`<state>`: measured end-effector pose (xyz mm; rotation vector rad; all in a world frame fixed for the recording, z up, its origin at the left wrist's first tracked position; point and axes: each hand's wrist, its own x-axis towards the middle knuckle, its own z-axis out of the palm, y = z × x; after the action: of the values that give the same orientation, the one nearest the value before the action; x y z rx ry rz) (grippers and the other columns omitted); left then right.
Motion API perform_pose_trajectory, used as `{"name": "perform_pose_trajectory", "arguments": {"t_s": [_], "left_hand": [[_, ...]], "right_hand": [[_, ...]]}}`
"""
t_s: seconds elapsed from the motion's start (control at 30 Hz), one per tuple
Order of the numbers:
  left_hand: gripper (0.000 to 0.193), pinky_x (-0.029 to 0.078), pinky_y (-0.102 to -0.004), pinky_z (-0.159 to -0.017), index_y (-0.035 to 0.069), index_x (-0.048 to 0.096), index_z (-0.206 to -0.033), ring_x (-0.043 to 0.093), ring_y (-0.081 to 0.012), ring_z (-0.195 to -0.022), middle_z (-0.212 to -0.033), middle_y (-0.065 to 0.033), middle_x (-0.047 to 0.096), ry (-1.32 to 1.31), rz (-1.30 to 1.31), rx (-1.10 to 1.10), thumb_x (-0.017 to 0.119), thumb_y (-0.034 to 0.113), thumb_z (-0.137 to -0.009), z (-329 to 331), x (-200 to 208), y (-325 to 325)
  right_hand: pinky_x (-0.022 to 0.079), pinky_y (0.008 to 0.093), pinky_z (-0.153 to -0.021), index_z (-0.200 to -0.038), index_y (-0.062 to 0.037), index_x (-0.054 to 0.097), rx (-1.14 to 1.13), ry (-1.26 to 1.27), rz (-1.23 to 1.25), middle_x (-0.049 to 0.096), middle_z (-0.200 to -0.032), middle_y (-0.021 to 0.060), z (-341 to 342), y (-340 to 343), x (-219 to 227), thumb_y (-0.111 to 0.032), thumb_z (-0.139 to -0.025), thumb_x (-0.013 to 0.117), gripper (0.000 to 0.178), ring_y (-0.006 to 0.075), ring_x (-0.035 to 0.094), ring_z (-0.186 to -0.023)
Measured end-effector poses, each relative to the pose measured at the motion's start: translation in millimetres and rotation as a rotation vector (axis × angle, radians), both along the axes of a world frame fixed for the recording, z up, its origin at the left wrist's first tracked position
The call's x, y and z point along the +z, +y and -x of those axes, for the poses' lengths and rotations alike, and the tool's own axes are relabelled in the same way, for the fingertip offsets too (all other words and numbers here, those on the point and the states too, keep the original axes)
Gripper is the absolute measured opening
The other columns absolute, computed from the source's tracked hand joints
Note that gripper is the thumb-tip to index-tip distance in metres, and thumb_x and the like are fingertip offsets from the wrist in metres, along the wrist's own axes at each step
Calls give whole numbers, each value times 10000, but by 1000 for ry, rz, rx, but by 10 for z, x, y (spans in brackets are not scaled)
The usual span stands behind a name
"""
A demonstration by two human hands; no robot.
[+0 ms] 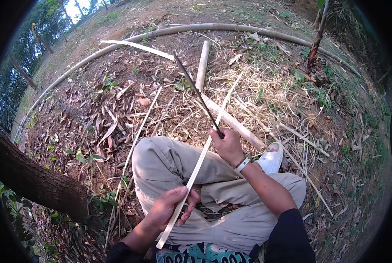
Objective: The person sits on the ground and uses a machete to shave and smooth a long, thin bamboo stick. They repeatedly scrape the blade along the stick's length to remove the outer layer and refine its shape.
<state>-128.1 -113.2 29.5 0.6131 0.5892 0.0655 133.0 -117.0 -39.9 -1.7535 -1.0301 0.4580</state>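
In the head view, a pale strip (200, 164) is running lengthwise over the khaki trousers (154, 161), its near end lying over the lap and its far end reaching out beyond the knees. The left hand (172, 206) is holding it above the trousers, thumb on top and fingers curling beneath, closed together around the strip's lower part. The right hand (229, 144), above the far side of the trousers, is clenching the near end of a long dark blade (197, 91), which is slanting away beyond the trousers and crossing the strip just past the fingers (whether the two are touching, I cannot tell).

A white shoe (272, 160) is showing at the trousers' right edge. Beyond the trousers, a thick pale pole (235, 120) is lying beside a heap of curly shavings (275, 92), with a shorter pole (202, 65) farther out. Left of the trousers, a thin strip (139, 131) is stretching over dry leaves, and a tree trunk (42, 188) is leaning in farther left.
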Motion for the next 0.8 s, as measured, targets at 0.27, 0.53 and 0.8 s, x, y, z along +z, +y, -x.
{"name": "perform_pose_trajectory", "arguments": {"t_s": [0.27, 0.53, 0.8], "left_hand": [[383, 304, -224, -373, -50, 533, -1022, 372, -71, -432, -608, -15, 423, 183, 110, 156, 372, 297, -1050, 414, -112, -116], [461, 363, -238, -327, -45, 441, -1211, 405, -92, -386, -620, -95, 461, 94, 297, 93, 316, 371, -1056, 329, 100, -231], [371, 282, -222, -301, -28, 477, -1119, 290, -86, -343, -590, -84, 461, 133, 295, 142, 348, 313, -1052, 620, 80, -371]], "right_hand": [[421, 436, -525, -747, 3, 636, 224, -160, 108, 552, -556, 166, 21, -435, 14, -502, -948, 538, 552, 363, 574, -534], [458, 411, -498, -715, -58, 624, 372, -387, 155, 585, -588, 127, 492, -1169, 156, -504, -875, 626, 474, 334, 605, -541], [446, 417, -491, -680, -61, 597, 342, -424, 143, 581, -586, 129, 426, -1087, 177, -522, -903, 586, 512, 332, 601, -536]]}}
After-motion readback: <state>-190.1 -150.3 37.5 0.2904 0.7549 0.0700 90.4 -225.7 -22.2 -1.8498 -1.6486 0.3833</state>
